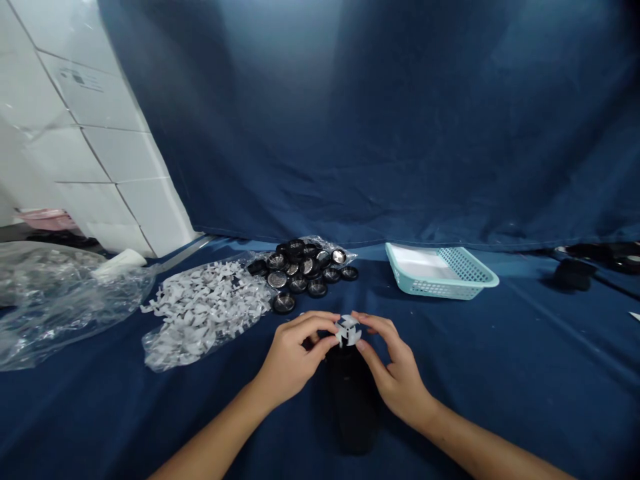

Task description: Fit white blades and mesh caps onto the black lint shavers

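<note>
Between my fingertips is a small grey-white plastic piece with several blade-like segments (349, 331). My left hand (297, 350) pinches its left side, and my right hand (395, 370) pinches the right side. Beneath it, a long black object (353, 407) lies on the blue cloth, its far end partly hidden by the piece and my fingers. Left of my hands, a heap of similar-coloured plastic pieces (210, 303) spills over a clear plastic bag. Just beyond my fingers sits a pile of round black caps (298, 283), some with shiny faces.
A light blue perforated basket (440, 288) with white paper inside stands at the right. Clear plastic bags (60, 320) and a white roll (120, 262) lie far left, beside stacked white boxes (130, 153). A dark blue curtain (375, 120) closes the back. Black items (575, 273) sit far right.
</note>
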Demonstrator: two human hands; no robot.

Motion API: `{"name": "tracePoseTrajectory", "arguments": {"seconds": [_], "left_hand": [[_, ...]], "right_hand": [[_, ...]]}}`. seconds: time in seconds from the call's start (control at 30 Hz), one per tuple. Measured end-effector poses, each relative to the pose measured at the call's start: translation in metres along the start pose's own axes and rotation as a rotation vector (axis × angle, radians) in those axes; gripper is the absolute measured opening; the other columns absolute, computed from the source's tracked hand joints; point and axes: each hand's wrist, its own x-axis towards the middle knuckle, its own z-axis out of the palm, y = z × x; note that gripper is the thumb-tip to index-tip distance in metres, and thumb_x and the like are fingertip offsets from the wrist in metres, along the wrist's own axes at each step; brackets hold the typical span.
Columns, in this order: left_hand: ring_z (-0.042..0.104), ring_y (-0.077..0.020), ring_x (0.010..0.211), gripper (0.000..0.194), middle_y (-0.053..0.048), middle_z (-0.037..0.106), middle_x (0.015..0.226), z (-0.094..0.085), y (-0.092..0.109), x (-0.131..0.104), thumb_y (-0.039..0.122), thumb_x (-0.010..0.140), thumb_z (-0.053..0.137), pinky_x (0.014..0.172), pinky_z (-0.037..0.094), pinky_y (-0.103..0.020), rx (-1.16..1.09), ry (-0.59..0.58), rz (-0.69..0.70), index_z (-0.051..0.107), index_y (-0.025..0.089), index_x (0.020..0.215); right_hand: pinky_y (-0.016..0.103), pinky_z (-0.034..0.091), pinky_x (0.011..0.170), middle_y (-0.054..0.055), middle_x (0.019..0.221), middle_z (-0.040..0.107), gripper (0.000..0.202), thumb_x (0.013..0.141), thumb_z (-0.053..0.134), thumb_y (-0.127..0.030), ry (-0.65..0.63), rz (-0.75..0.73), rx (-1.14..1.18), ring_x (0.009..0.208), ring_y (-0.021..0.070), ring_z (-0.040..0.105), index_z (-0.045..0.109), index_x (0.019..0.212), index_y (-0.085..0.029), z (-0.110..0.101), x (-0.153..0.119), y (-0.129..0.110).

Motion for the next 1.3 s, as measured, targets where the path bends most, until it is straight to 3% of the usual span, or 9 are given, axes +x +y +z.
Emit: {"name": "tracePoseTrajectory", "arguments": {"seconds": [0.5,0.93,1.07,1.17,1.3], "left_hand": [[0.053,-0.0083,0.057,0.026,0.0,0.067,0.089,0.0011,0.004,-0.0011,0.016,0.082,0.066,0.059,0.047,-0.022,0.094,0.055,0.037,0.064,0.023,0.107],[0.055,-0.0077,0.061,0.043,-0.007,0.061,0.117,-0.0017,0.0027,-0.0016,0.017,0.086,0.061,0.064,0.053,-0.025,0.081,-0.018,0.063,0.056,0.025,0.127],[0.053,-0.0073,0.06,0.039,-0.006,0.063,0.116,-0.0026,0.0036,-0.0012,0.017,0.086,0.061,0.07,0.053,-0.026,0.102,-0.029,0.091,0.06,0.026,0.124],[0.049,-0.0072,0.057,0.036,-0.004,0.066,0.109,-0.0035,0.0054,-0.0005,0.019,0.084,0.065,0.067,0.051,-0.025,0.107,-0.001,0.078,0.063,0.026,0.119],[0.05,-0.0091,0.055,0.032,-0.001,0.068,0.078,-0.0041,0.0073,0.0014,0.023,0.08,0.069,0.059,0.05,-0.023,0.055,0.024,-0.025,0.068,0.022,0.112]], "right_hand": [[0.039,0.041,0.105,0.002,0.133,0.053,0.04,0.095,0.047,-0.019,-0.054,-0.002,-0.02,0.124,0.0193,0.046,0.047,0.132,-0.033,-0.0005,0.0013,0.0002],[0.041,0.041,0.106,0.003,0.133,0.054,0.038,0.096,0.045,-0.019,-0.062,-0.025,0.005,0.125,0.02,0.048,0.048,0.131,-0.033,0.0003,0.0006,0.0007],[0.039,0.039,0.108,0.001,0.134,0.053,0.038,0.096,0.046,-0.021,-0.068,0.004,0.037,0.126,0.0189,0.047,0.048,0.131,-0.034,0.0003,-0.0015,0.0026],[0.039,0.04,0.106,0.002,0.133,0.053,0.034,0.096,0.046,-0.025,-0.085,0.048,0.067,0.125,0.0196,0.048,0.05,0.129,-0.033,-0.0006,-0.0006,0.0043],[0.04,0.041,0.105,0.004,0.129,0.057,0.03,0.096,0.047,-0.03,-0.105,0.111,0.109,0.122,0.0209,0.051,0.055,0.125,-0.03,-0.0008,0.0021,0.0036]]}}
